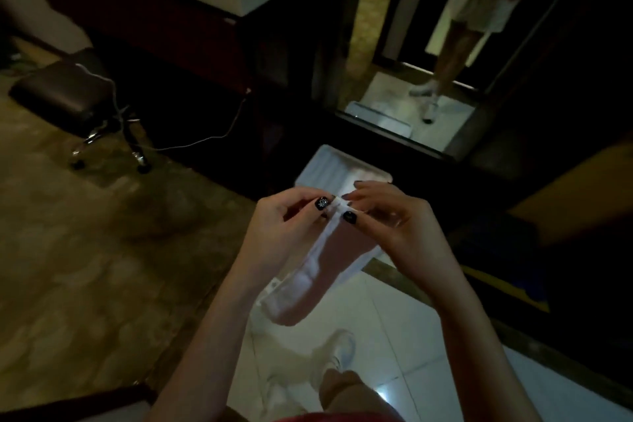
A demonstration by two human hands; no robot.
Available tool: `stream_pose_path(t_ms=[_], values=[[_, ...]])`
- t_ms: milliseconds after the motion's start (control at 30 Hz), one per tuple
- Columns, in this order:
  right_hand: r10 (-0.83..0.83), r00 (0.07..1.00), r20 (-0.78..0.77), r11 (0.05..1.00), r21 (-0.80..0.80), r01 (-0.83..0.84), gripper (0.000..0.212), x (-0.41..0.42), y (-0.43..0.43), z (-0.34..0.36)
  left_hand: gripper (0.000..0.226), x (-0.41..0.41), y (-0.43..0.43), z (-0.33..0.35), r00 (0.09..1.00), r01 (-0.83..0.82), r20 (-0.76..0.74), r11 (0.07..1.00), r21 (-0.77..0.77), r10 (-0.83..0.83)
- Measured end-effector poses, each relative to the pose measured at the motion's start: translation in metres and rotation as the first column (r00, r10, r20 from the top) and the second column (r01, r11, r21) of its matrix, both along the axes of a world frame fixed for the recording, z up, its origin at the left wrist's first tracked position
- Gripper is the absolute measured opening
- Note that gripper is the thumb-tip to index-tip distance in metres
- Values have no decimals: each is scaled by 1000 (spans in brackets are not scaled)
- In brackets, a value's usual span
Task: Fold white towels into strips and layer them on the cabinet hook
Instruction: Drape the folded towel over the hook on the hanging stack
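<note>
Hanging from both pinching hands (337,212), towel (308,274) runs lengthwise downward.

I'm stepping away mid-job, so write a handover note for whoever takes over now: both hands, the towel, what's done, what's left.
Left hand and right hand each pinch the top edge of one white towel, thumbs close together.
The towel hangs below the hands, off the floor, and looks fairly narrow.
No cabinet hook in view, no hung towel seen.
To do: finish the strip, then layer it on the hook.
</note>
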State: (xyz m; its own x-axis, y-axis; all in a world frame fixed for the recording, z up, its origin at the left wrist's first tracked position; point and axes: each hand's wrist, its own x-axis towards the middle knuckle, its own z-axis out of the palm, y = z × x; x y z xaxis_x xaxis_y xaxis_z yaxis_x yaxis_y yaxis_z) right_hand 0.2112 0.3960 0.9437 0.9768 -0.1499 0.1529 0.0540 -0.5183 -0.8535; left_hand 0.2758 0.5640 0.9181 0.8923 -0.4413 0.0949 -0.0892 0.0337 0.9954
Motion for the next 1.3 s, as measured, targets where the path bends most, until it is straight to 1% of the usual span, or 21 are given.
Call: stream_pose_path(t_ms=[100, 233, 300, 333, 400, 467, 533, 600, 633, 667, 700, 733, 767, 867, 967, 1033, 1133, 1200, 1300], values=[[-137, 991, -9, 990, 18, 137, 12, -29, -17, 3, 18, -16, -26, 3, 997, 83, -9, 996, 30, -83], [-305, 952, 14, 952, 12, 305, 16, -66, -46, 3, 32, -37, -72, 10, 974, 226, 14, 972, 69, -227], [-346, 938, 33, 938, -12, 347, 9, -81, -65, 5, 39, -48, -98, 12, 968, 242, 49, 966, 89, -247], [-358, 933, 40, 933, -29, 359, 6, -89, -77, 7, 39, -55, -112, 13, 966, 246, 61, 965, 86, -252], [-356, 934, 33, 931, -70, 357, 9, -109, -110, 12, 34, -71, -139, 17, 965, 239, 90, 967, 85, -247], [-340, 939, -60, 937, -103, 333, 14, -135, -153, 21, 31, -85, -168, 20, 972, 199, 110, 977, 72, -206], [-328, 931, -161, 943, -117, 312, 18, -164, -198, 27, 29, -97, -198, 23, 983, 160, 92, 987, 19, -161], [-355, 908, -222, 932, -162, 324, 16, -192, -237, 27, 29, -110, -231, 26, 983, 157, 101, 987, -25, -154], [-383, 893, -234, 921, -173, 350, 18, -204, -254, 26, 29, -117, -247, 27, 981, 166, 109, 985, -39, -161], [-419, 878, -229, 907, -157, 392, 20, -213, -268, 24, 30, -122, -262, 26, 980, 173, 114, 983, -54, -166], [-454, 867, -206, 890, -138, 434, 17, -222, -282, 23, 30, -129, -279, 26, 978, 182, 116, 981, -75, -172], [-484, 860, -164, 875, -122, 469, 12, -229, -294, 24, 29, -135, -294, 26, 977, 188, 121, 978, -93, -177], [-508, 854, -114, 861, -107, 497, 12, -236, -306, 24, 30, -141, -309, 27, 974, 195, 134, 975, -103, -181], [-568, 823, 18, 822, -21, 568, 23, -257, -337, 28, 37, -158, -347, 28, 953, 233, 223, 966, -109, -205], [-617, 782, 86, 786, 36, 617, 23, -275, -362, 32, 43, -178, -378, 28, 932, 261, 297, 955, -142, -210], [-659, 744, 113, 752, 68, 656, 20, -285, -377, 33, 43, -191, -397, 31, 904, 262, 374, 959, -104, -207], [-719, 686, 112, 690, -7, 724, 16, -297, -397, 33, 41, -200, -426, 32, 840, 269, 487, 963, 8, -238], [-745, 648, 158, 651, -40, 758, 10, -304, -405, 31, 35, -206, -442, 31, 806, 280, 517, 955, 97, -289], [-767, 603, 221, 611, -37, 791, 13, -312, -416, 30, 28, -215, -464, 27, 750, 270, 537, 920, 285, -386]])
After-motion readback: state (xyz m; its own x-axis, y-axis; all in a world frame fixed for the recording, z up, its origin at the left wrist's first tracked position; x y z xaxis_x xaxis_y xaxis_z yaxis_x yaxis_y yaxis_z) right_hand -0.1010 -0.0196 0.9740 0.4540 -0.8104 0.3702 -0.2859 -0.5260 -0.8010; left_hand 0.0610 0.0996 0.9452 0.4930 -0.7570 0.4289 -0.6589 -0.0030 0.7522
